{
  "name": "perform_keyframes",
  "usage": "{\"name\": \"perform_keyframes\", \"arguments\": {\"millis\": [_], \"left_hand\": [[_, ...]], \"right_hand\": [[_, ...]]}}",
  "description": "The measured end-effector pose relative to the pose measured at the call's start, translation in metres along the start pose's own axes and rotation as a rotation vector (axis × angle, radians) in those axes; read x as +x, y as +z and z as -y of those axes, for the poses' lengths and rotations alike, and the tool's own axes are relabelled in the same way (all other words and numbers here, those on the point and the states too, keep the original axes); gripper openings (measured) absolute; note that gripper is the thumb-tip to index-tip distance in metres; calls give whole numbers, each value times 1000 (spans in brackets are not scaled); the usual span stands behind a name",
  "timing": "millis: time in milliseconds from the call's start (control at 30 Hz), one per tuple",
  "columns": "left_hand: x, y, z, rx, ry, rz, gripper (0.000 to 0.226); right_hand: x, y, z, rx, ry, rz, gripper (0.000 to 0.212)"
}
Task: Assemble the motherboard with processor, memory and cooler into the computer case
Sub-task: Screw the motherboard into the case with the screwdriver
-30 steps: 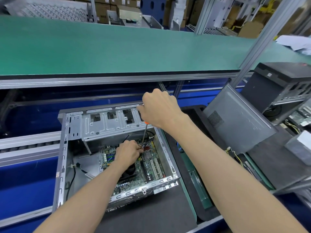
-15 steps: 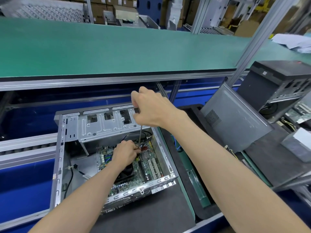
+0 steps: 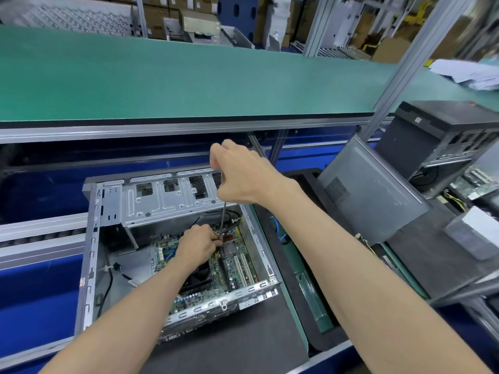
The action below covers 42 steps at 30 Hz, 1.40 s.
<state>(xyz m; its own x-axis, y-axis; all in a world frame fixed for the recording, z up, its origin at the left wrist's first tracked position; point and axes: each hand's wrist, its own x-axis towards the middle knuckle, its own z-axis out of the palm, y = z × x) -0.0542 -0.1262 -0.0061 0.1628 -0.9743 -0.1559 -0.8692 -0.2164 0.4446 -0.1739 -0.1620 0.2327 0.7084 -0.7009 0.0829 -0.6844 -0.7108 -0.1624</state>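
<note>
Since a second ago the right hand (image 3: 243, 174) has lifted slightly and shifted leftward above the open grey metal computer case (image 3: 172, 249), while the left hand (image 3: 198, 247) has stayed low on the board.

From the head view, the right hand's fingers are curled round the top of a slim metal-shafted screwdriver (image 3: 223, 218), whose handle is hidden in the fist; the shaft runs down almost upright to a tip just beside the left fingertips. The left hand's fingers are bunched in a pinch at that tip, though what they pinch is too small to tell. Beneath them lies the green motherboard (image 3: 232, 263), flat inside the case, with a black cooler fan (image 3: 201, 278) partly covered by the left wrist. The case lies on its side on a dark mat (image 3: 243, 344) at the near edge of the surface. A grey side panel (image 3: 372, 195) leans at the right, by a second black computer tower (image 3: 442, 136). A green conveyor belt (image 3: 162, 76) runs across behind.
</note>
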Motion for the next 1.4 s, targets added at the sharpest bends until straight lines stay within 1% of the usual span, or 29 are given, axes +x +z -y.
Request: {"name": "perform_keyframes", "arguments": {"millis": [33,67,133,167,200,233,267,300,367,433,467,567,633,667,700,733,767,800,833,867,900,933,1000,1067,1133,1200,1267,1333,1400], "left_hand": [[1,1,0,4,5,5,20],[0,1,2,6,5,7,20],[0,0,2,2,2,0,17],[0,0,2,1,3,2,17],[1,0,1,-1,5,5,16],[1,0,1,2,6,6,17],[1,0,0,11,5,4,18],[1,0,0,18,1,2,19],[1,1,2,22,0,-4,20],[1,2,2,25,7,-5,20],[1,2,2,22,9,-4,18],[2,3,4,36,26,-11,17],[2,3,3,53,38,-12,18],[2,3,3,53,38,-13,18],[3,3,3,55,37,-14,18],[3,3,3,59,37,-12,17],[2,3,3,59,36,-10,17],[2,4,4,53,34,-8,17],[2,4,4,45,32,-7,17],[3,5,5,41,33,-8,17],[3,5,5,41,37,-10,16],[3,5,6,42,40,-14,17],[3,6,6,31,38,-14,17],[3,5,6,15,39,-14,17],[3,5,6,10,40,-16,17],[3,6,7,7,38,-25,17],[3,7,7,2,34,-34,17],[2,7,8,-7,35,-33,16],[2,6,8,-7,41,-29,16]], "right_hand": [[0,-2,0,60,-11,30,30],[-1,0,1,81,-15,36,28],[1,4,3,29,18,-23,11],[3,8,4,-33,51,-76,15],[4,11,4,-119,84,-135,28],[4,12,4,-190,107,-187,37],[5,11,3,-231,110,-214,39],[4,10,3,-232,97,-203,35],[2,4,1,-101,36,-96,16],[1,0,0,40,-14,18,26],[1,-1,0,74,-10,42,27],[3,5,2,3,45,-32,11],[5,10,1,-132,111,-122,29],[5,10,1,-185,127,-158,34],[5,10,1,-209,112,-176,32],[4,7,2,-189,92,-150,24],[4,5,1,-115,64,-99,16],[3,3,1,-16,46,-33,20],[3,0,0,74,47,25,27],[2,-1,-1,125,59,51,31],[2,-1,-1,131,74,49,31],[2,0,1,110,89,19,25],[4,5,2,-25,126,-69,9],[5,8,1,-199,163,-146,22],[6,7,1,-269,143,-168,21],[7,4,0,-160,80,-81,17],[6,-1,0,30,33,28,30],[5,-2,-1,87,24,40,31],[5,0,0,56,41,16,23]]}}
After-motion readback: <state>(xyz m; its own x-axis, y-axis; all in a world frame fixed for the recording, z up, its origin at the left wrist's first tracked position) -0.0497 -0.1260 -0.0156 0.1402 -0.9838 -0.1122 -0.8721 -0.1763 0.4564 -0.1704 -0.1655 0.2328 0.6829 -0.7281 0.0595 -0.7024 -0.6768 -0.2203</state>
